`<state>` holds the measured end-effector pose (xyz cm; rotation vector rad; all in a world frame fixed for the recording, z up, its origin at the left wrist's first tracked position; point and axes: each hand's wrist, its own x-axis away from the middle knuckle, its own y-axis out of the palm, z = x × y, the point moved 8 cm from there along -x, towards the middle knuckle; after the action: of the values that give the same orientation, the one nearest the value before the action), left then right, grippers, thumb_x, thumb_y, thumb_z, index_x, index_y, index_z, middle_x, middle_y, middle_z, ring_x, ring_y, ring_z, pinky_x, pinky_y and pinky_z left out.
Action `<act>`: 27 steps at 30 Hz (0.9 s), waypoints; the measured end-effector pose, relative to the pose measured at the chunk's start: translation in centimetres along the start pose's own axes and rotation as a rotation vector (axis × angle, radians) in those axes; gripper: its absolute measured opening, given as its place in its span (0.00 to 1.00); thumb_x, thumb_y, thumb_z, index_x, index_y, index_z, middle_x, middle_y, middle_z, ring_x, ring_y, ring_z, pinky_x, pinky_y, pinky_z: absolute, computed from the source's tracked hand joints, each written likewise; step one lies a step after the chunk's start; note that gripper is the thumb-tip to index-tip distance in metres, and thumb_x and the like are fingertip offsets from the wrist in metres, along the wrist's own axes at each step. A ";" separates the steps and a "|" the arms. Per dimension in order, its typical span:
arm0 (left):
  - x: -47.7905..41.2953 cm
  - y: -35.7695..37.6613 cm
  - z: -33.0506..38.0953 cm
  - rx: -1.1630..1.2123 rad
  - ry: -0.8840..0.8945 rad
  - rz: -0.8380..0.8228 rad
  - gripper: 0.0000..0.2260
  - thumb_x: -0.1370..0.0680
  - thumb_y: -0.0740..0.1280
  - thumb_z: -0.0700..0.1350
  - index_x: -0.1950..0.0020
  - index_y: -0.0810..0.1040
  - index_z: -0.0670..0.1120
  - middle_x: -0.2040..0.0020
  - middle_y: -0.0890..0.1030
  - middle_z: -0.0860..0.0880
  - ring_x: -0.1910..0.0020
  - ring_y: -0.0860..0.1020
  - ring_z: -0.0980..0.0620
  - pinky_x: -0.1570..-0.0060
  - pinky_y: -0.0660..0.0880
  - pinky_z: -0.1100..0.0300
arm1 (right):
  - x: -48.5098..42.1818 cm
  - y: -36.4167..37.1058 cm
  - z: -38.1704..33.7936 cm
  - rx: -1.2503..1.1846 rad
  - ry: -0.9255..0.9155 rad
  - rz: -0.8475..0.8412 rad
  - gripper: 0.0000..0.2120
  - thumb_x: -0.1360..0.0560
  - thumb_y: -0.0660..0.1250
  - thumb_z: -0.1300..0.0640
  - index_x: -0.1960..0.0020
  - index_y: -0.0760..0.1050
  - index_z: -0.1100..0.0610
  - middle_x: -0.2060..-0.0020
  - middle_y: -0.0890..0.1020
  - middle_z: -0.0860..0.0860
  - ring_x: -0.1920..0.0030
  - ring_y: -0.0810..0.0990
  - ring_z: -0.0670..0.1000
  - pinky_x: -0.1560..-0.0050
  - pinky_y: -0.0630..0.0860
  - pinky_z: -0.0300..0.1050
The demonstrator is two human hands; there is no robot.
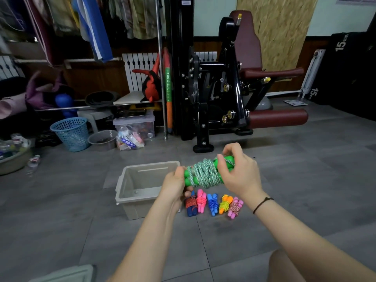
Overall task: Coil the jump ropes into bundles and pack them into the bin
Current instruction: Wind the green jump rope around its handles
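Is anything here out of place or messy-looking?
Little stands out. Five small coiled jump rope bundles lie in a neat row on the floor beside the pale grey plastic bin, not in it. Far left, a clear plastic bottle lies tipped on its side.

The bin (136, 208) sits on the floor (305, 180), with a row of five coiled ropes (213, 203) just right of it. Above that row, the left hand (176, 184) and right hand (238, 171) hold a sixth bundle (204, 174) by its ends. An exercise machine (213, 88) stands behind.
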<state>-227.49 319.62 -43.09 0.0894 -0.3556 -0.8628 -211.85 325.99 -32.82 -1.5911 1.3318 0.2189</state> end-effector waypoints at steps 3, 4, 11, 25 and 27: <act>-0.2 0.4 0.7 -0.045 0.105 -0.096 0.12 0.18 0.58 0.48 0.52 0.75 0.42 0.70 0.74 0.46 0.77 0.71 0.55 0.81 0.67 0.65 | -1.4 1.2 1.9 -0.037 0.080 -0.131 0.08 0.23 0.59 0.48 0.53 0.69 0.52 0.62 0.79 0.46 0.63 0.78 0.51 0.62 0.75 0.49; -0.1 0.7 1.1 -0.082 0.136 -0.167 0.12 0.19 0.59 0.50 0.49 0.76 0.43 0.68 0.76 0.46 0.74 0.75 0.54 0.77 0.71 0.64 | -1.9 1.4 2.7 -0.081 0.110 -0.155 0.05 0.23 0.61 0.49 0.53 0.70 0.51 0.60 0.79 0.45 0.60 0.78 0.50 0.59 0.75 0.48; -1.1 3.0 -3.5 -0.286 -0.050 -0.574 0.17 0.26 0.69 0.42 0.41 0.75 0.35 0.53 0.82 0.42 0.59 0.83 0.50 0.64 0.80 0.62 | -3.4 3.5 6.4 -0.153 0.071 -0.281 0.02 0.24 0.64 0.51 0.53 0.73 0.49 0.59 0.80 0.41 0.54 0.79 0.44 0.49 0.75 0.43; -14.3 3.4 -0.7 -0.869 -0.247 -0.653 0.19 0.28 0.72 0.39 0.44 0.68 0.53 0.45 0.80 0.38 0.51 0.79 0.42 0.43 0.76 0.45 | -8.8 15.1 11.6 -0.144 0.014 -0.348 0.07 0.25 0.66 0.48 0.55 0.77 0.51 0.58 0.79 0.42 0.53 0.77 0.44 0.48 0.74 0.44; -13.9 2.0 -0.5 -0.794 -0.257 -0.659 0.30 0.32 0.74 0.43 0.34 0.65 0.51 0.44 0.81 0.37 0.51 0.80 0.42 0.44 0.76 0.47 | -9.2 15.9 9.9 -0.144 -0.057 -0.429 0.08 0.25 0.66 0.48 0.54 0.78 0.52 0.58 0.78 0.42 0.53 0.76 0.43 0.47 0.74 0.44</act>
<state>-234.18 331.39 -46.83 -0.6811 -0.1971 -1.6212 -224.02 341.24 -40.25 -1.9348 0.9191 0.0956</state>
